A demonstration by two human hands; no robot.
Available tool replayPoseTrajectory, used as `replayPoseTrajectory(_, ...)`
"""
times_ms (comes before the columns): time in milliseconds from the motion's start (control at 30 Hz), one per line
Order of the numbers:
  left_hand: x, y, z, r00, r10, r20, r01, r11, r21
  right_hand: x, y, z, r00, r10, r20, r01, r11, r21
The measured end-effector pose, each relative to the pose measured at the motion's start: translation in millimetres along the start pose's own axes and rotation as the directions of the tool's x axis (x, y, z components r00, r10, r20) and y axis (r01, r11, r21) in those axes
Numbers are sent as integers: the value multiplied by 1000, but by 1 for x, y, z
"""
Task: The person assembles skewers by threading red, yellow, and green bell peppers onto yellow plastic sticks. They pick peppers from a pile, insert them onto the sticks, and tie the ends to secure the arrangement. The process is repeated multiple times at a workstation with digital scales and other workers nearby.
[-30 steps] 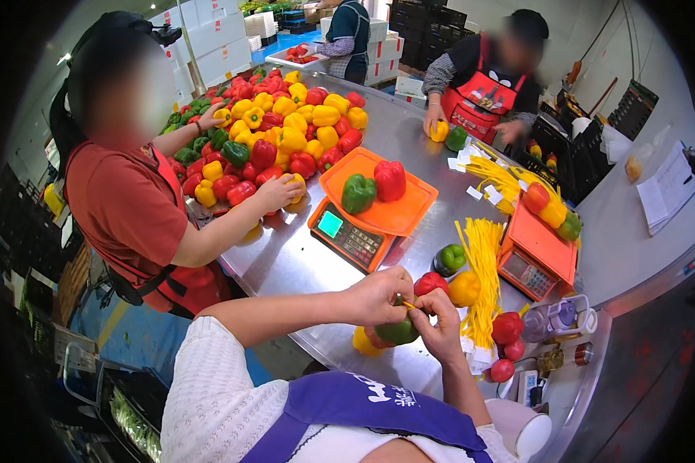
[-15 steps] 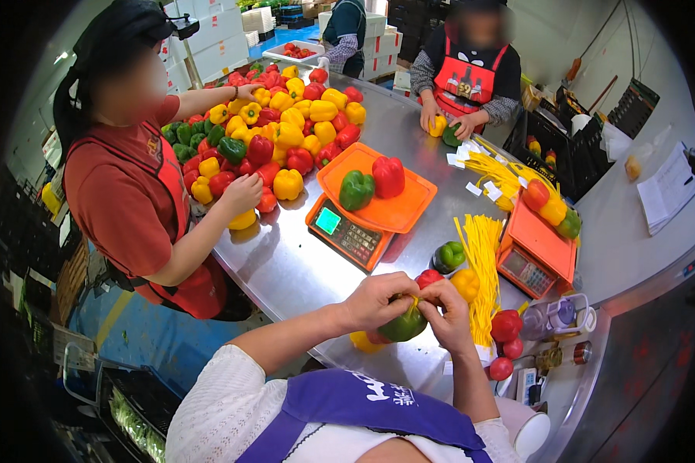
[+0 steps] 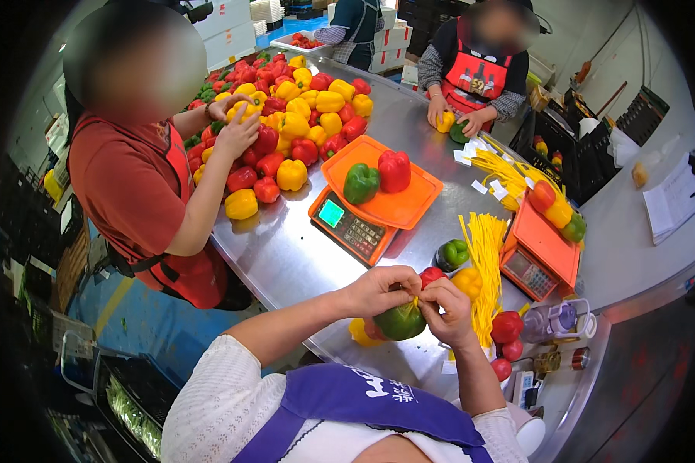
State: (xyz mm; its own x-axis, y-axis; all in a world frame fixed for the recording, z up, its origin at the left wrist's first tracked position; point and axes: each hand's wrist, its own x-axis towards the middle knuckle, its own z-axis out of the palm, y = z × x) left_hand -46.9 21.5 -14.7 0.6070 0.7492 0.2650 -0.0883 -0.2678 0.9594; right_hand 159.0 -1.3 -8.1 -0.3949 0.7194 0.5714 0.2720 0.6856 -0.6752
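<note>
My left hand (image 3: 381, 292) and my right hand (image 3: 445, 305) meet over a green pepper (image 3: 400, 322) near the front of the table. Fingertips of both hands pinch a thin yellow strip (image 3: 416, 302) at the pepper's top. Partly under my left wrist, a yellow pepper (image 3: 361, 332) and a bit of red show beside the green one. Just beyond my hands lie a red pepper (image 3: 431, 275), a yellow pepper (image 3: 467, 283) and a dark green pepper (image 3: 452, 254). A bundle of long yellow strips (image 3: 483, 270) lies right of my right hand.
An orange scale (image 3: 398, 212) holds a green and a red pepper. Another orange scale (image 3: 530, 251) bears a red, yellow and green row. Peppers heap (image 3: 293, 123) at far left beside a co-worker (image 3: 131, 185); another co-worker (image 3: 475, 77) handles peppers across the metal table (image 3: 278, 270).
The left co-worker's nearer hand has risen from the table edge to the heap, by a yellow pepper. My hands stay pinched at the green pepper's top. The view has shifted slightly.
</note>
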Motion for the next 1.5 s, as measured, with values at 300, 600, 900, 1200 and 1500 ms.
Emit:
replayPoseTrajectory(300,3,5,1,987,-153,40,155,986,-59,0,-1,10,992,-36,-117,16,986,-168)
replayPoseTrajectory(600,0,13,17,989,109,-98,-63,921,384,-10,-2,14,952,100,-288,-147,978,-146)
replayPoseTrajectory(900,3,12,32,971,156,-181,-68,907,416,-5,-25,-3,967,25,-254,-75,979,-189)
replayPoseTrajectory(1200,-2,-1,31,953,207,-221,-74,866,494,1,-16,-13,951,-180,-252,51,893,-447)
replayPoseTrajectory(1500,-25,-28,19,927,-228,-297,234,972,-13,54,-15,-53,943,-239,-232,112,883,-455)
